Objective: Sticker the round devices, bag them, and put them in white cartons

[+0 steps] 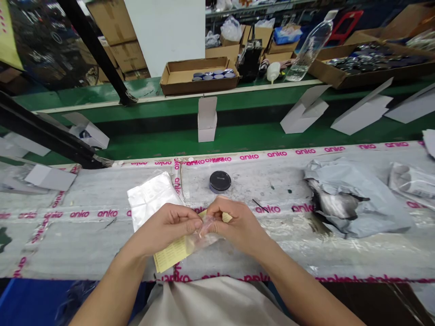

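Observation:
Both my left hand [176, 222] and my right hand [234, 222] pinch a small clear plastic bag [200, 241] in front of my body. Its contents, if any, are too small to make out. Beneath the bag lies a yellow sheet of printed labels [170, 257], partly covered by my hands. Just beyond my fingers a round black-topped tin [220, 181] sits on the bench. To the left, a stack of white plastic bags [152, 197] lies flat, its near edge behind my left wrist.
A torn grey mailer bag [380, 203] lies at the right. Open white boxes [206, 129] stand on the green conveyor [163, 136] beyond the bench. On the ledge are a cardboard tray [183, 88] of round lids, a plastic bottle [311, 47] and a cardboard box [340, 77] of parts.

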Demonstrator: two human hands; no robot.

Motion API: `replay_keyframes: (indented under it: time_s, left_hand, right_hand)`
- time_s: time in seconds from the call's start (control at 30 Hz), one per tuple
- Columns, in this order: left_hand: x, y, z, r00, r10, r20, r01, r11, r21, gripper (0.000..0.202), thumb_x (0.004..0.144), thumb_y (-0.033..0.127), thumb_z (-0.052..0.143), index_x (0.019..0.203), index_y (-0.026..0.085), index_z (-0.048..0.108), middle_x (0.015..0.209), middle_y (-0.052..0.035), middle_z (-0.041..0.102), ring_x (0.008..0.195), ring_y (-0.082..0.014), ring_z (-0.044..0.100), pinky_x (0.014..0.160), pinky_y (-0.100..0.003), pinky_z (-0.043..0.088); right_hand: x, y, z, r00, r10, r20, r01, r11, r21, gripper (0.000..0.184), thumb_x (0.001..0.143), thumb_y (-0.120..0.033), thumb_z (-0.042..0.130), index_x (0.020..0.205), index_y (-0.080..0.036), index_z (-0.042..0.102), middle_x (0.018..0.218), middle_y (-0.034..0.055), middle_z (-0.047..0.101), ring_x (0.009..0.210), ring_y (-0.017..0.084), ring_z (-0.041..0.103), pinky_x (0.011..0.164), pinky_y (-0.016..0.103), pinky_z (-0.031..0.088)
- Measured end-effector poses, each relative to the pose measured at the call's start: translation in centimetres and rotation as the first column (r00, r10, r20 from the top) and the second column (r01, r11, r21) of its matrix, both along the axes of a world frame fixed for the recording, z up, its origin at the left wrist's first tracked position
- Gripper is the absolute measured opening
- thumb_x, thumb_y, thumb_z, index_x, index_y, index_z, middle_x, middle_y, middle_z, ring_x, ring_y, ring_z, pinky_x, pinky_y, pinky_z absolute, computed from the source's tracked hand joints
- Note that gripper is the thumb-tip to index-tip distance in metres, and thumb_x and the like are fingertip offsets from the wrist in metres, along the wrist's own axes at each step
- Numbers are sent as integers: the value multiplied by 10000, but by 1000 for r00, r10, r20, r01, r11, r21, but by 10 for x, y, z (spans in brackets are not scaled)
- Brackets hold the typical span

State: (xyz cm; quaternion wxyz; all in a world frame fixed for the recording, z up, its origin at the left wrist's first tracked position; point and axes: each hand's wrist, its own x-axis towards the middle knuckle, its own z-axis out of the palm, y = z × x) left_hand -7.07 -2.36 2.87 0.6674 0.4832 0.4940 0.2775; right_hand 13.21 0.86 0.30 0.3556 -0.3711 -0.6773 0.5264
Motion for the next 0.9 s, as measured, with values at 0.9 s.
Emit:
replay_keyframes:
  time_s: [0.9]
  left_hand:
    - [-10,-17,-18,548,810,209,-828,560,2,414,591,405,963,801,196,673,705,27,684,644,-100,632,605,-168,534]
  right_hand:
    - [23,30,-14,954,-211,213,165,963,215,348,843,-312,752,1164,-228,646,1170,97,683,1099,276,617,896,417,524]
